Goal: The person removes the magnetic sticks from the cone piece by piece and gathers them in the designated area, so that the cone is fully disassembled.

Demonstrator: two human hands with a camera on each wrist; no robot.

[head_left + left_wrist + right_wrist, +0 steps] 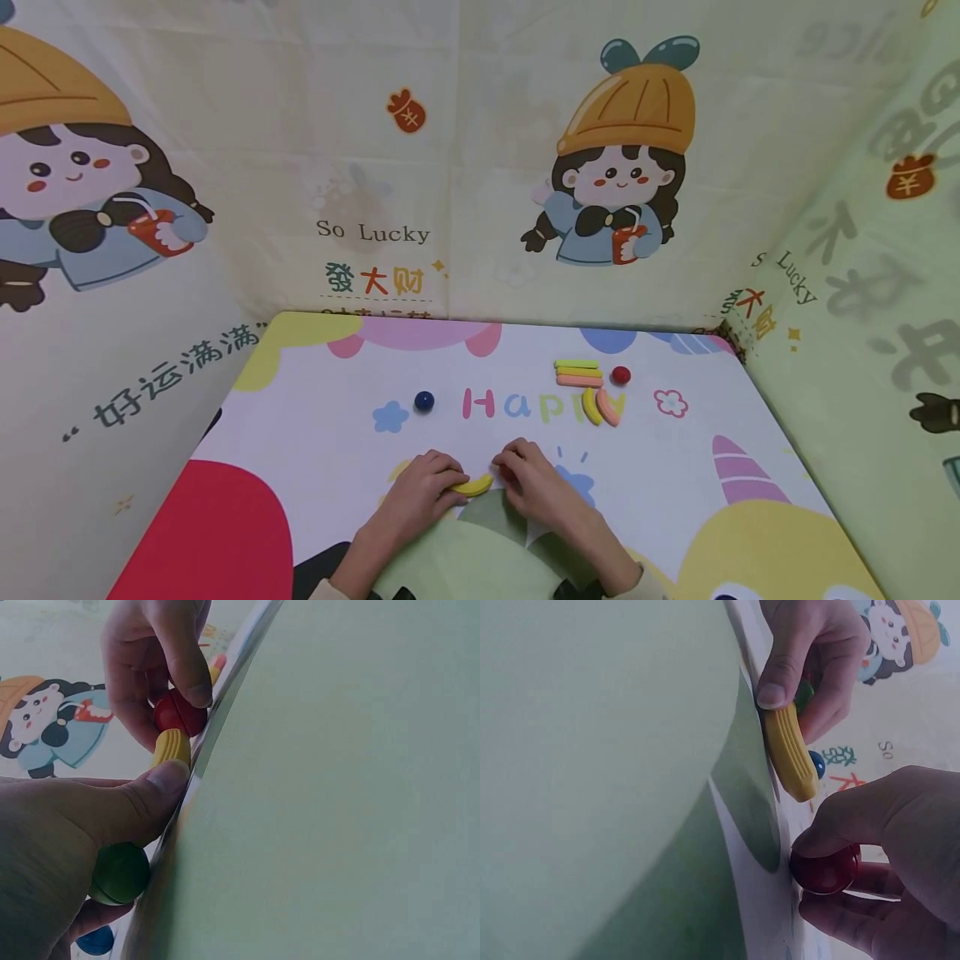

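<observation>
My left hand (pixel 427 490) pinches one end of a curved yellow ridged piece (pixel 789 754) between thumb and fingers. The piece lies low over the table, its free end pointing toward my right hand (pixel 534 487). That hand holds a red ball (pixel 826 868) between thumb and fingers; a groove runs across the ball in the left wrist view. Close under my left hand is a grooved green ball (pixel 120 874), largely hidden in the head view. In the left wrist view, the yellow piece and the red ball are close together, and I cannot tell whether they touch.
A dark blue ball (pixel 424 402) sits beyond my left hand. Farther right are straight green, yellow and pink sticks (pixel 578 373), another red ball (pixel 621 376), a curved yellow piece (pixel 592 407) and a curved pink piece (pixel 608 407). Printed cloth walls (pixel 487 292) border the table.
</observation>
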